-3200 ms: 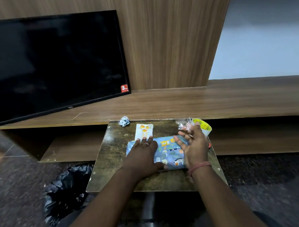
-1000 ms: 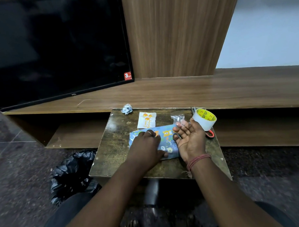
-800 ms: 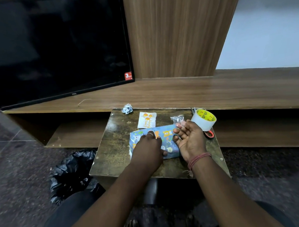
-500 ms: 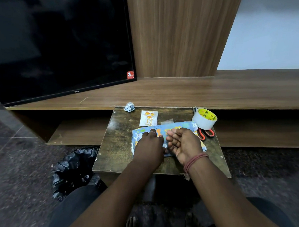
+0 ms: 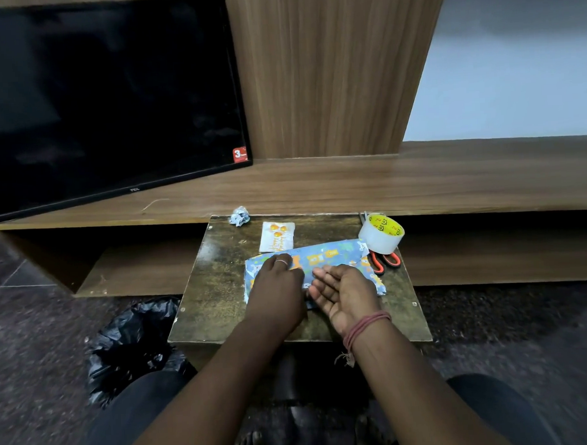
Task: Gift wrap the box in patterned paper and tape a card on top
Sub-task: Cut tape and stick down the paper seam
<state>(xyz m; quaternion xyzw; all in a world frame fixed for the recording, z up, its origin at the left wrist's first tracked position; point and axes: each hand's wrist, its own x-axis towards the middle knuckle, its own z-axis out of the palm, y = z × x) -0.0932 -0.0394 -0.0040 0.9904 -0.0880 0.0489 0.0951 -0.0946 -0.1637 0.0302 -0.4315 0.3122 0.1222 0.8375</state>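
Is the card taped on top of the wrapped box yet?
No, the card lies flat on the small table just behind the wrapped box, apart from its top.

The wrapped box [image 5: 324, 261] lies in the middle of the small table [image 5: 218, 293], with the left hand [image 5: 278, 290] on its left part and the right hand [image 5: 347, 294] over its near right part. Behind it lies the card [image 5: 276, 236], a paper scrap [image 5: 239, 216] sits at the far left corner, and the tape roll [image 5: 381, 233] stands at the far right with the scissors [image 5: 384, 260] just in front of it. A bag [image 5: 132, 347] lies on the floor left of the table, and a television [image 5: 105, 96] stands on the shelf [image 5: 351, 182] behind.
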